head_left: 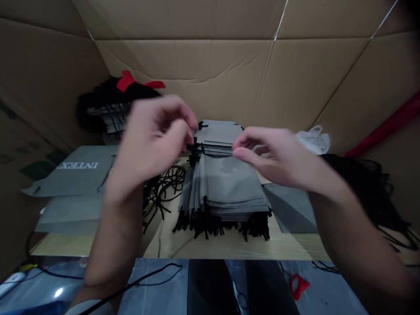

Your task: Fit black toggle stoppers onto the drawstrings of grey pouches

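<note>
My left hand (159,135) is raised left of the pouch stacks, smeared by motion, with thumb and forefinger pinched together. Black cord ends show right by those fingertips; whether they are held I cannot make out. My right hand (267,151) hovers above the right side of the stack, thumb and fingers closed in a pinch, and what is between them is hidden. Below and between both hands lies a stack of grey drawstring pouches (232,179) with black cord ends hanging toward me. Behind it sits a second stack of grey pouches (218,131).
Larger grey bags (78,170) with white lettering lie at left, beside loose black cords (170,179). A black bundle (93,107) stands behind them. Right are a grey sheet (292,210), white plastic bag (314,139) and black cloth (361,188). Cardboard walls (183,61) enclose the table.
</note>
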A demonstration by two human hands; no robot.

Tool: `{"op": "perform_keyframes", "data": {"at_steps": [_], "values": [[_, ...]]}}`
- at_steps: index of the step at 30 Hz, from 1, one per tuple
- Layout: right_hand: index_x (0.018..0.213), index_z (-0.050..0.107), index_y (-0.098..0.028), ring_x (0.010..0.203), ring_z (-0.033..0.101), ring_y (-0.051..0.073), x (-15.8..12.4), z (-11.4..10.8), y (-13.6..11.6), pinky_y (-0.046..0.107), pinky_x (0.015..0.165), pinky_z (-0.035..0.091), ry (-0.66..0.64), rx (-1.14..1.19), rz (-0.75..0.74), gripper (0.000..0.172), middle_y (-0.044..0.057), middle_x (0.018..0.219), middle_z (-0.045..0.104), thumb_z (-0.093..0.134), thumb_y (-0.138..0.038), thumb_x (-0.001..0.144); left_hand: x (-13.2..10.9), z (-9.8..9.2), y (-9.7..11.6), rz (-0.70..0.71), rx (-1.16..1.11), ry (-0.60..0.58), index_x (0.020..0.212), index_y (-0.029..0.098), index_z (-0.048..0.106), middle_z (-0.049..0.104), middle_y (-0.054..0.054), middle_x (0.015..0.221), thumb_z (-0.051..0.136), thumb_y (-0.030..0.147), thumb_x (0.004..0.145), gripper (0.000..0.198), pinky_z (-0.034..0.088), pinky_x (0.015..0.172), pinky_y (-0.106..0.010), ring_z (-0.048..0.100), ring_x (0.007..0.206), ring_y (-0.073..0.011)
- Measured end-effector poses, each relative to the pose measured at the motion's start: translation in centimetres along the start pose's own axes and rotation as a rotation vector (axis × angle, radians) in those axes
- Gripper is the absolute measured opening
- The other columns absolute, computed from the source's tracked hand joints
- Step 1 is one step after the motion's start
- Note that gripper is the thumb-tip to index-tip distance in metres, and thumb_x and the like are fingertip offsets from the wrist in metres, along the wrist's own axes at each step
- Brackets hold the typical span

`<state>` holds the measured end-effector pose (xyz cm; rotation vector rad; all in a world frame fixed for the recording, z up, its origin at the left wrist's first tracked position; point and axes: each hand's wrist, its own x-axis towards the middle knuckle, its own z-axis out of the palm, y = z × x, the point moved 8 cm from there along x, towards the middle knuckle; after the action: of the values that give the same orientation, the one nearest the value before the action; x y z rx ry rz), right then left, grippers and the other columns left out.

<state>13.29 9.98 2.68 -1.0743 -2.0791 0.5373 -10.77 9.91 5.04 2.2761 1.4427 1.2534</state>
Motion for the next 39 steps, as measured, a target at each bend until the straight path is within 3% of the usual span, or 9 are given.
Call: {"op": "perform_keyframes", "data": {"at_steps": [2, 4, 8, 11, 15, 21, 32, 37, 39], "values": [[0.082, 0.065, -0.024, 0.072, 0.063, 0.021, 2.1, 3.9, 2.3, 0.038, 0.069, 0.041, -0.143, -0.028, 0.154, 0.043, 0.005, 0.08, 0.072, 0.068, -0.052, 0.115, 1.3, 3.2, -1.9, -0.001, 0.022, -0.04, 0.09, 0.012, 0.079, 0.069, 0.001, 0.073, 0.055, 0.01, 0.098, 0.026, 0.055, 0.074, -0.03, 0.067, 0.065, -0.0132], [0.08, 0.059, -0.024, 0.065, 0.06, 0.021, 3.6, 7.2, 4.0, 0.037, 0.065, 0.037, -0.242, -0.018, 0.209, 0.053, 0.005, 0.074, 0.069, 0.058, -0.061, 0.118, 1.8, 5.9, -5.1, -0.029, 0.05, -0.033, 0.083, 0.015, 0.076, 0.069, 0.0, 0.07, 0.062, 0.008, 0.1, 0.023, 0.058, 0.074, -0.033, 0.065, 0.064, -0.0158], [0.081, 0.053, -0.027, 0.059, 0.057, 0.023, 4.4, 11.4, 6.2, 0.039, 0.062, 0.038, -0.335, -0.026, 0.284, 0.052, 0.004, 0.067, 0.065, 0.064, -0.068, 0.111, -0.5, 9.7, -10.9, -0.069, 0.048, -0.002, 0.107, 0.015, 0.076, 0.076, -0.002, 0.094, 0.077, 0.038, 0.114, 0.024, 0.067, 0.084, -0.036, 0.073, 0.082, -0.0177], [0.082, 0.054, -0.028, 0.062, 0.057, 0.024, 4.1, 13.0, 7.3, 0.04, 0.062, 0.04, -0.345, -0.017, 0.318, 0.052, 0.004, 0.067, 0.062, 0.076, -0.07, 0.102, -2.7, 11.4, -12.7, -0.047, 0.001, -0.004, 0.122, 0.015, 0.077, 0.079, -0.007, 0.113, 0.076, 0.043, 0.115, 0.029, 0.07, 0.089, -0.04, 0.078, 0.096, -0.0208], [0.086, 0.053, -0.028, 0.07, 0.056, 0.024, 3.7, 13.8, 8.6, 0.039, 0.063, 0.038, -0.279, 0.022, 0.32, 0.052, 0.005, 0.078, 0.065, 0.083, -0.07, 0.094, -4.2, 12.4, -13.0, 0.036, -0.044, 0.02, 0.129, 0.016, 0.076, 0.078, -0.011, 0.129, 0.077, 0.043, 0.115, 0.03, 0.069, 0.103, -0.048, 0.078, 0.117, -0.0267], [0.098, 0.05, -0.029, 0.07, 0.06, 0.022, 2.9, 14.1, 9.7, 0.036, 0.061, 0.04, -0.275, 0.166, 0.322, 0.041, 0.0, 0.079, 0.065, 0.076, -0.06, 0.1, -5.1, 12.7, -12.9, 0.143, -0.088, 0.002, 0.132, 0.017, 0.075, 0.077, -0.011, 0.128, 0.077, 0.047, 0.114, 0.035, 0.068, 0.1, -0.047, 0.076, 0.114, -0.0266], [0.107, 0.029, -0.033, 0.071, 0.058, 0.02, 2.2, 14.9, 11.1, 0.035, 0.066, 0.054, -0.312, 0.4, 0.243, 0.034, -0.006, 0.088, 0.055, 0.06, -0.044, 0.101, -5.9, 12.8, -12.1, 0.233, -0.157, -0.01, 0.125, 0.017, 0.077, 0.078, -0.012, 0.134, 0.073, 0.053, 0.115, 0.038, 0.059, 0.121, -0.057, 0.073, 0.131, -0.031], [0.114, 0.046, -0.031, 0.083, 0.054, 0.021, 2.5, 13.9, 11.3, 0.034, 0.08, 0.046, -0.228, 0.353, 0.15, 0.03, -0.003, 0.093, 0.055, 0.059, -0.023, 0.088, -6.0, 12.8, -12.2, 0.197, -0.156, -0.019, 0.129, 0.018, 0.076, 0.077, -0.012, 0.133, 0.071, 0.059, 0.114, 0.044, 0.058, 0.119, -0.057, 0.073, 0.13, -0.0313], [0.104, 0.056, -0.028, 0.089, 0.055, 0.022, 2.7, 13.7, 11.2, 0.036, 0.085, 0.044, -0.225, 0.336, 0.121, 0.013, -0.001, 0.093, 0.059, 0.058, -0.027, 0.091, -6.0, 12.8, -12.0, 0.197, -0.158, -0.032, 0.132, 0.018, 0.076, 0.078, -0.013, 0.132, 0.068, 0.06, 0.115, 0.046, 0.057, 0.12, -0.057, 0.072, 0.13, -0.0318]]}}
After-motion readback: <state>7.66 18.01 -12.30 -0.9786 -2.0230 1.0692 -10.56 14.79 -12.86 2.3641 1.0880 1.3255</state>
